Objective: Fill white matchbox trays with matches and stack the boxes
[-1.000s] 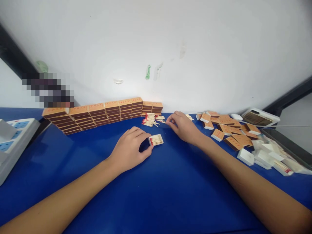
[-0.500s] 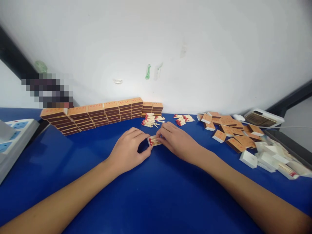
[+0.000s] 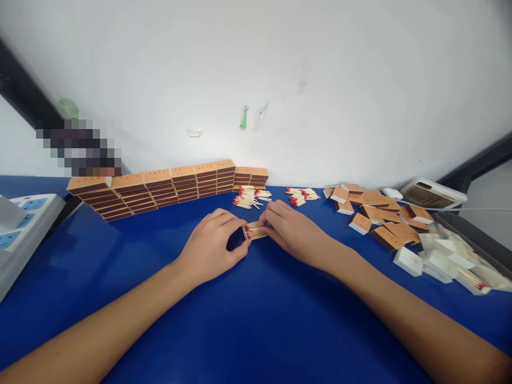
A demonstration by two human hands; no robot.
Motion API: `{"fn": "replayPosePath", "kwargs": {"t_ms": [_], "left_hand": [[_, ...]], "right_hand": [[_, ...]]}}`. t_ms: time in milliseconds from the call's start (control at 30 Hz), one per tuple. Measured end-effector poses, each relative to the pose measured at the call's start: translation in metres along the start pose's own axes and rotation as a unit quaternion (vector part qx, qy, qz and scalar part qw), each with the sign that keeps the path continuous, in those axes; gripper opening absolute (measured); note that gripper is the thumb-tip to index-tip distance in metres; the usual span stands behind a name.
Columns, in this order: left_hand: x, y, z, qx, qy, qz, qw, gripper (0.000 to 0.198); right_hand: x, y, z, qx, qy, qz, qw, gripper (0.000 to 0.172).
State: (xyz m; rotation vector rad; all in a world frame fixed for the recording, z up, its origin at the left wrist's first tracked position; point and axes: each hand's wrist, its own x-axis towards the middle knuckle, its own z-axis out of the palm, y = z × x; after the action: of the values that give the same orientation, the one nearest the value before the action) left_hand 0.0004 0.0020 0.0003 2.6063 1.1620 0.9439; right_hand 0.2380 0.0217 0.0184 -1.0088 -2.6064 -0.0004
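A small white matchbox tray [image 3: 253, 230] filled with red-tipped matches lies on the blue table [image 3: 256, 320], pinched between both hands. My left hand [image 3: 212, 246] curls round its left end. My right hand [image 3: 290, 229] covers its right end, fingers bent and pressed on the matches. A loose pile of matches [image 3: 250, 196] lies just behind the hands, and a second small pile [image 3: 301, 196] lies to the right of it.
Stacks of closed orange matchboxes [image 3: 160, 186] line the wall at the back. Loose orange sleeves [image 3: 376, 213] and white trays [image 3: 436, 261] are scattered at the right, by a phone [image 3: 432, 194]. A white power strip [image 3: 20, 229] sits at the left edge.
My right hand came back from the loose matches at the rear to the tray's right end and now rests there. The left hand has stayed on the tray.
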Motion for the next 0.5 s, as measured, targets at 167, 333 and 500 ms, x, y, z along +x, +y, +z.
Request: {"fn": "replayPosePath", "kwargs": {"t_ms": [167, 333, 500], "left_hand": [[-0.0004, -0.0002, 0.0002, -0.002, 0.002, 0.002, 1.0, 0.017], [0.0, 0.0006, -0.0008, -0.001, 0.001, 0.001, 1.0, 0.017], [0.0001, 0.001, -0.0013, -0.003, -0.004, 0.001, 1.0, 0.017]], "right_hand": [[-0.0006, -0.002, 0.001, 0.028, -0.011, 0.012, 0.999, 0.01], [-0.0012, -0.0017, 0.0007, 0.057, -0.026, 0.025, 0.998, 0.009], [-0.0021, 0.0026, -0.0009, 0.072, -0.014, 0.031, 0.997, 0.009]]}}
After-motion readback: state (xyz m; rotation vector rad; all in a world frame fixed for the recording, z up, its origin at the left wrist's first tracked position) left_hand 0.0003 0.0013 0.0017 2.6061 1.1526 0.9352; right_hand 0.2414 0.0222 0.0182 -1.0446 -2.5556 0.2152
